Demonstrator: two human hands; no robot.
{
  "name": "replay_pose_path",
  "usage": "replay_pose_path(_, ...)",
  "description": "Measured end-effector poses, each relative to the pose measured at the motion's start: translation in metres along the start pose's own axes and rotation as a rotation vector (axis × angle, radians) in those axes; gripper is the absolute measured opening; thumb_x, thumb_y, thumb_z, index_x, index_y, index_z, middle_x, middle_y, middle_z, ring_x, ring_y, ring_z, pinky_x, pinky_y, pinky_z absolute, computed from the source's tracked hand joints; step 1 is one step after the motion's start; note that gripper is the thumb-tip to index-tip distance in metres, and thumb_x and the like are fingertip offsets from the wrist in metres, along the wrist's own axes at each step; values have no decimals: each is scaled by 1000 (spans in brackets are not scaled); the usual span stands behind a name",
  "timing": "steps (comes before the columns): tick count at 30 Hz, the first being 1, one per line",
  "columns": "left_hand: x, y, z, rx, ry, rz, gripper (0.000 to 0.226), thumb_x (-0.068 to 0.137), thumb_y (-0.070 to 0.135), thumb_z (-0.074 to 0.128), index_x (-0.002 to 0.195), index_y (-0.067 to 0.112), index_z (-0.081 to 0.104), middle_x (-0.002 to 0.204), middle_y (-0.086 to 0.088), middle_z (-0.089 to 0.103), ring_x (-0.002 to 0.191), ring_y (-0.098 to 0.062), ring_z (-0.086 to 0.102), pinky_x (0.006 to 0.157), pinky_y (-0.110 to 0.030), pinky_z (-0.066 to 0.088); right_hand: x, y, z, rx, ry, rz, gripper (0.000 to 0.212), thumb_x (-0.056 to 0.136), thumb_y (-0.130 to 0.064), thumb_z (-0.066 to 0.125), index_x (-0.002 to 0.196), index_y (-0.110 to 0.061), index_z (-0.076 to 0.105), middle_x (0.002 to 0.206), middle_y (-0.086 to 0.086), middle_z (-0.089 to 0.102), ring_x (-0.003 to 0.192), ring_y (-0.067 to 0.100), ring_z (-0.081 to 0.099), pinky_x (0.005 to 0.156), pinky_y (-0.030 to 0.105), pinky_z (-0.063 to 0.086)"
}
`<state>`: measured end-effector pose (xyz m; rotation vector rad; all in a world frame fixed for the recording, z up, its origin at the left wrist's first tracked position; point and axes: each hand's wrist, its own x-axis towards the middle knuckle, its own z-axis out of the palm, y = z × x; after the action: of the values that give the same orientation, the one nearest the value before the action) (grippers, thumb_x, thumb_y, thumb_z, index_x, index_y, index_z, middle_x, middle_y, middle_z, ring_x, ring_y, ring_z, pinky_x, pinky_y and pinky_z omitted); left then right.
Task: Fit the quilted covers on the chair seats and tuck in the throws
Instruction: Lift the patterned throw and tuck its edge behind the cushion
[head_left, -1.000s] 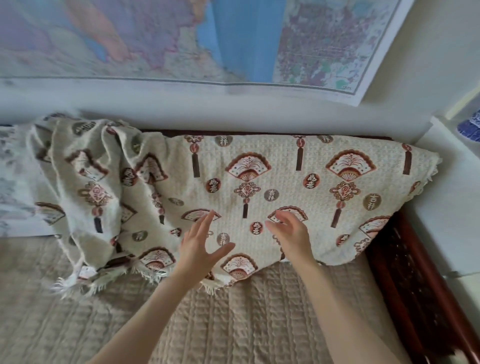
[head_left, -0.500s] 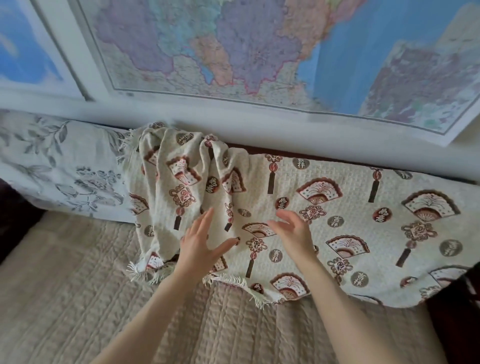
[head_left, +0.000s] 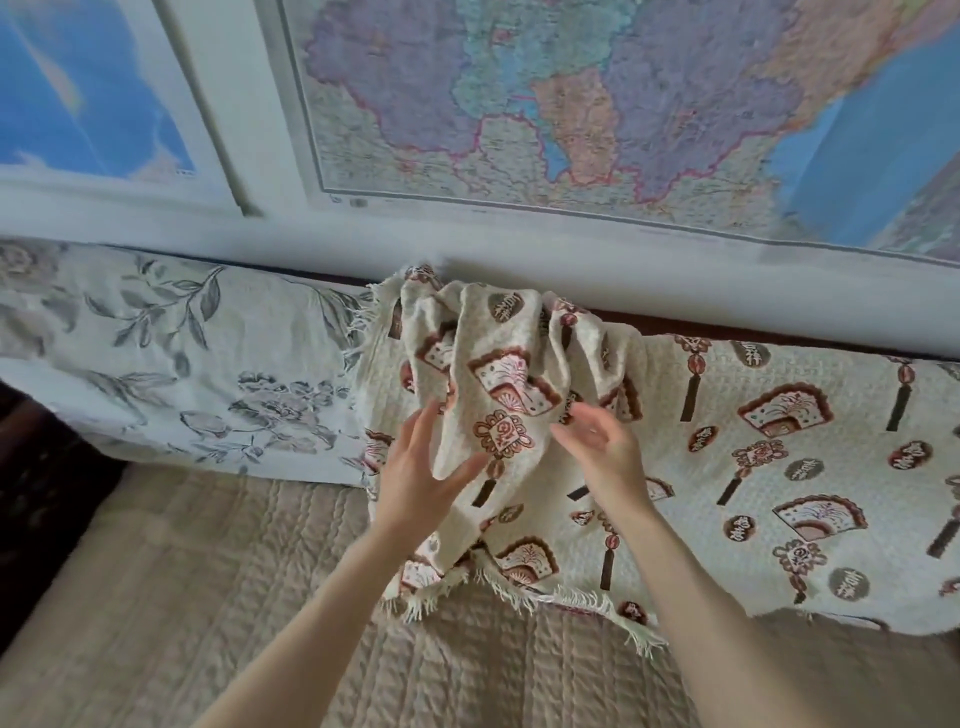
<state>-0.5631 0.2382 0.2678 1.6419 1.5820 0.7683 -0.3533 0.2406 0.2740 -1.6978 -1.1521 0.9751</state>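
Our grip is apart on both sides, left hand (head_left: 415, 470) and right hand (head_left: 605, 454) flanking the throw (head_left: 498, 395), whose bunched fold hangs top-to-bottom between them, left nearer.

Throw (head_left: 727, 467) cut off rt edge; map (head_left: 571, 104) text blurred.

Waffle-woven fringed cloth throw (head_left: 727, 467) lies matt over ribbed quilted cover (head_left: 156, 597).
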Motion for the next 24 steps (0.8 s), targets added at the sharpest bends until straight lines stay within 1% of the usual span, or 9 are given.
replay_pose_path(3, 31, -20, -33, 43, 0, 25, 94, 74, 65, 56, 152, 27, 20, 154, -2, 27, 136, -22, 36, 109, -46, 36, 6, -23, 43, 5, 20, -6, 40, 86, -33, 71, 123, -23, 58, 118, -13, 58, 104, -3, 54, 86, 15, 43)
replay_pose_path(6, 65, -34, -56, 40, 6, 34, 93, 77, 60, 59, 153, 23, 21, 156, -4, 24, 138, -23, 33, 107, -44, 35, 20, -43, 78, 15, 37, -38, 42, 86, -30, 71, 125, -21, 58, 123, -11, 59, 109, 1, 56, 90, 16, 44)
replay_pose_path(8, 85, -37, -66, 32, 13, 37, 96, 75, 63, 57, 153, 22, 20, 156, -5, 22, 139, -24, 30, 110, -47, 34, 27, -54, 93, 21, 38, -66, 38, 86, -30, 71, 121, -25, 58, 124, -11, 58, 113, 4, 55, 88, 13, 41)
replay_pose_path(11, 118, -45, -75, 33, 22, 48, 92, 81, 55, 62, 153, 18, 19, 156, -7, 21, 141, -24, 27, 111, -45, 31, 45, -69, 118, -21, 36, -110, 38, 87, -32, 70, 123, -30, 55, 127, -15, 54, 116, 2, 49, 83, 6, 33)
replay_pose_path(15, 154, -47, -75, 64, 105, -11, 87, 83, 56, 63, 149, 12, 26, 149, -11, 24, 138, -25, 25, 112, -42, 27, 70, -80, 133, -80, 48, -164, 43, 88, -33, 69, 128, -31, 53, 132, -17, 46, 125, 1, 40, 91, 10, 28)
replay_pose_path(18, 170, -46, -71, 74, 168, -37, 80, 86, 53, 62, 143, 7, 32, 142, -12, 30, 133, -27, 29, 110, -37, 25, 84, -82, 139, -177, 91, -214, 49, 87, -34, 71, 132, -29, 53, 129, -24, 38, 136, 9, 30, 107, 25, 24)
replay_pose_path(20, 176, -40, -69, 38, 172, -62, 75, 89, 47, 61, 143, 5, 30, 142, -12, 30, 131, -27, 31, 109, -37, 26, 92, -85, 140, -219, 97, -221, 53, 86, -35, 71, 135, -27, 52, 135, -25, 36, 143, 11, 19, 117, 38, 16)
replay_pose_path(22, 182, -33, -69, -26, 152, -103, 70, 93, 42, 58, 143, 5, 27, 143, -11, 30, 129, -25, 35, 104, -37, 32, 100, -86, 140, -262, 71, -205, 57, 87, -38, 69, 140, -28, 48, 149, -17, 34, 146, 11, 13, 120, 45, 10)
replay_pose_path(24, 186, -26, -70, -98, 122, -159, 62, 95, 37, 56, 140, 4, 30, 136, -12, 42, 119, -25, 46, 93, -34, 39, 105, -84, 141, -285, 46, -182, 61, 88, -42, 67, 143, -29, 44, 153, -12, 32, 146, 11, 12, 119, 50, 9)
